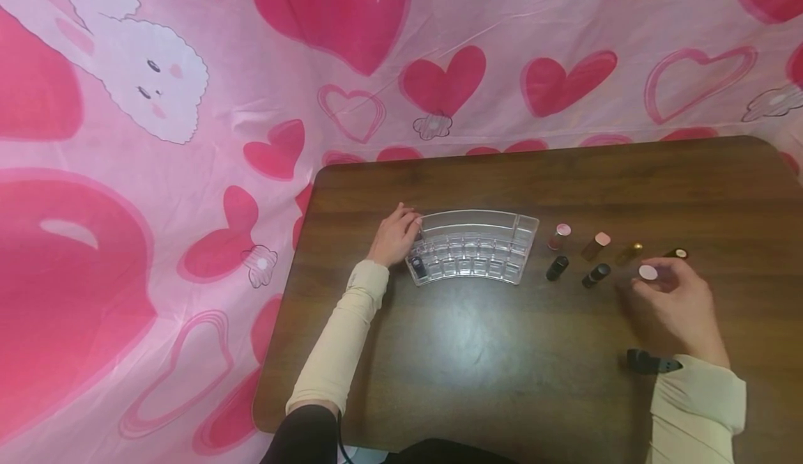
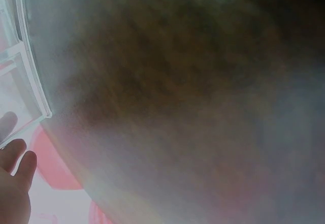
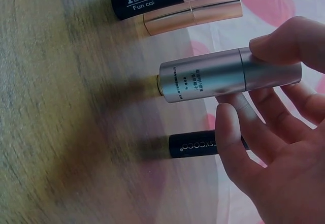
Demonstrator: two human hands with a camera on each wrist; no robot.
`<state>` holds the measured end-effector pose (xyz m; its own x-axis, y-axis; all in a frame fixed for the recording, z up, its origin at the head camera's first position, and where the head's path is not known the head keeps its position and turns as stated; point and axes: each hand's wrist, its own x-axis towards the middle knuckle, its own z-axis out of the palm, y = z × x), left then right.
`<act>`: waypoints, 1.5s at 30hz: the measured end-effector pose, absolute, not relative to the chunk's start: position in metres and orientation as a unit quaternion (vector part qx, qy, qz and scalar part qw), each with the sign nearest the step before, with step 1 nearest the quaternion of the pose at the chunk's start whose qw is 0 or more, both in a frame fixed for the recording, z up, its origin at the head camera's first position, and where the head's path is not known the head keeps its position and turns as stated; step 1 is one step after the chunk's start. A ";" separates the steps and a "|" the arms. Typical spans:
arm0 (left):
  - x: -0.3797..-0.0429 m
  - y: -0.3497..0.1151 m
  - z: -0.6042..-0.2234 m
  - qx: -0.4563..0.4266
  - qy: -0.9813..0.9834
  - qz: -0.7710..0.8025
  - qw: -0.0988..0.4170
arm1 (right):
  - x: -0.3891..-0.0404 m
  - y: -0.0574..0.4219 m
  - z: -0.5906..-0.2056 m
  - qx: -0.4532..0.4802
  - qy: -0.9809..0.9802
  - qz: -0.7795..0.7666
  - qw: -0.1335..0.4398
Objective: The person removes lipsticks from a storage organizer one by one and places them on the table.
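Observation:
A clear acrylic lipstick organizer (image 1: 473,269), curved and divided into small compartments, lies on the table. One dark lipstick (image 1: 417,266) stands in its front left compartment. My left hand (image 1: 395,235) rests against the organizer's left side, fingers extended; the left wrist view shows the fingers (image 2: 25,169) beside the clear wall (image 2: 34,84). On the right, my right hand (image 1: 684,304) pinches a silvery pink lipstick tube (image 3: 203,76) between thumb and fingers, upright, its round pale top (image 1: 648,273) facing up. Whether its base touches the table I cannot tell.
Several lipsticks stand right of the organizer: a pink-topped one (image 1: 558,237), a square pink-capped one (image 1: 596,245), a gold-topped one (image 1: 630,253) and black ones (image 1: 557,267) (image 1: 596,276). A black-capped tube (image 1: 677,253) stands just behind my right hand. A heart-patterned cloth (image 1: 351,32) hangs behind.

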<state>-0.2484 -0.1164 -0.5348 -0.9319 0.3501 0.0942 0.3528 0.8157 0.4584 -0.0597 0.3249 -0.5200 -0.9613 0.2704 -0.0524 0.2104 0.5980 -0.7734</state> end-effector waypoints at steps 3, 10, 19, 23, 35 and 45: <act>-0.249 -0.116 -0.535 -0.185 -0.953 -0.241 0.004 | -0.060 0.325 -0.521 -0.137 -0.897 0.419 0.018; -0.248 -0.117 -0.536 -0.182 -0.953 -0.240 0.001 | -0.060 0.326 -0.522 -0.126 -0.900 0.417 0.012; -0.248 -0.116 -0.537 -0.175 -0.955 -0.240 -0.005 | -0.060 0.326 -0.523 -0.123 -0.900 0.419 0.008; -0.248 -0.116 -0.537 -0.173 -0.955 -0.240 -0.007 | -0.060 0.325 -0.522 -0.125 -0.900 0.418 -0.001; -0.249 -0.116 -0.536 -0.173 -0.956 -0.238 -0.006 | -0.062 0.323 -0.525 -0.115 -0.907 0.405 0.009; -0.249 -0.116 -0.537 -0.166 -0.957 -0.239 -0.009 | -0.062 0.323 -0.527 -0.108 -0.909 0.402 0.004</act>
<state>-0.2489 -0.1161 -0.5373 -0.9444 0.3229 0.0619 0.3141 0.8306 0.4599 -0.0623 0.3227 -0.5274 -0.9767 0.1997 -0.0788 0.1928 0.6542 -0.7313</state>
